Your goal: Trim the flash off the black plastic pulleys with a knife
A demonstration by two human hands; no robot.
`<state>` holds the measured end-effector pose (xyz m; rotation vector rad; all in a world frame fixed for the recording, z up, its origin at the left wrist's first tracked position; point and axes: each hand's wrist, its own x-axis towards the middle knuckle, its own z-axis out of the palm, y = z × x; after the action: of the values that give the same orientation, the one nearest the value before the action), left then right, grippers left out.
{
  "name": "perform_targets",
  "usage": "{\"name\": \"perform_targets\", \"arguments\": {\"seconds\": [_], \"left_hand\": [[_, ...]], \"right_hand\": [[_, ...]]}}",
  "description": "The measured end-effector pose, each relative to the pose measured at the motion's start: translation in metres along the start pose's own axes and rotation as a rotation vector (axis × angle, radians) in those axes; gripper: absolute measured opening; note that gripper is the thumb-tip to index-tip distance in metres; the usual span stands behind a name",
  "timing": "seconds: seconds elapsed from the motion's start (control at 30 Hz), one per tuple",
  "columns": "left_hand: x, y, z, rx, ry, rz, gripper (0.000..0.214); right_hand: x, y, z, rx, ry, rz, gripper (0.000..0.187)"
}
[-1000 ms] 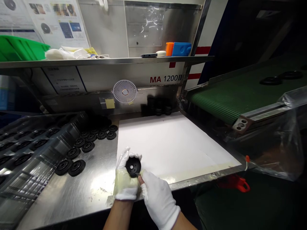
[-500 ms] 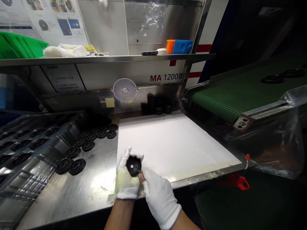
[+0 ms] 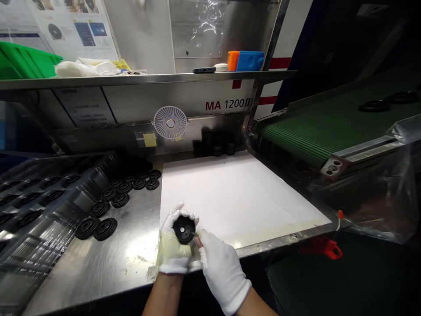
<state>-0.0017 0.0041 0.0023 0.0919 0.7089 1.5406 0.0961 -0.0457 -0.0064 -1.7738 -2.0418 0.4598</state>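
Observation:
My left hand [image 3: 174, 245], in a white glove, is wrapped round a round black wheel-like part [image 3: 184, 229]. The part has a light hole at its centre, and its face is tilted up toward me. My right hand [image 3: 220, 265], also gloved, is closed in a pinch at the part's lower right rim, with its bare thumb tip showing. A thin tip seems to stick out of that pinch against the rim; what it belongs to is hidden by the fingers. Both hands are over the front left corner of a white sheet [image 3: 226, 193].
Several black ribbed parts [image 3: 120, 199] stand on the metal table at left, beside clear plastic trays [image 3: 75, 202] of similar parts. A green conveyor belt [image 3: 302, 136] runs at right. At the back are a small fan [image 3: 170, 123] and a shelf [image 3: 158, 80]. Red-handled scissors [image 3: 329, 248] hang at the front edge.
The black part has turned slightly in my left hand, and its face shows more fully. My right hand has moved a little to the right, still at the rim.

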Motion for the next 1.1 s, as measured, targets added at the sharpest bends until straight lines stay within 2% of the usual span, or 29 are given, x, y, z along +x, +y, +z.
{"name": "perform_targets", "arguments": {"seconds": [0.17,0.23,0.33,0.4,0.57,0.7,0.77,0.87,0.93,1.1], "left_hand": [[0.000,-0.001,0.001,0.049,0.007,0.149,0.030],[0.000,0.002,0.000,0.064,0.005,0.086,0.032],[-0.001,0.007,-0.002,0.040,-0.007,-0.117,0.035],[-0.001,0.008,-0.002,0.000,-0.020,-0.145,0.033],[0.000,0.000,0.002,-0.029,0.054,0.020,0.019],[0.000,-0.004,0.000,0.023,0.064,0.166,0.030],[-0.001,-0.001,-0.003,0.050,0.031,0.113,0.035],[-0.003,0.006,-0.007,0.046,0.008,-0.127,0.037],[-0.003,0.009,-0.008,0.022,0.011,-0.174,0.032],[-0.001,0.002,-0.001,0.042,0.032,0.030,0.016]], "right_hand": [[-0.004,-0.010,0.003,0.054,0.004,-0.033,0.018],[-0.002,-0.009,0.002,0.048,0.000,-0.025,0.018],[0.002,-0.003,-0.002,0.031,0.005,-0.011,0.015],[0.004,0.001,-0.003,0.023,0.013,-0.006,0.016],[0.000,-0.002,0.000,-0.011,0.018,0.002,0.017],[-0.004,-0.009,0.002,0.031,0.015,-0.034,0.016],[-0.003,-0.008,0.000,0.020,0.007,-0.037,0.017],[0.000,-0.002,-0.003,0.002,-0.003,-0.012,0.015],[0.001,0.002,-0.003,-0.002,-0.010,0.011,0.016],[-0.003,-0.002,0.001,-0.022,-0.006,0.020,0.018]]}}
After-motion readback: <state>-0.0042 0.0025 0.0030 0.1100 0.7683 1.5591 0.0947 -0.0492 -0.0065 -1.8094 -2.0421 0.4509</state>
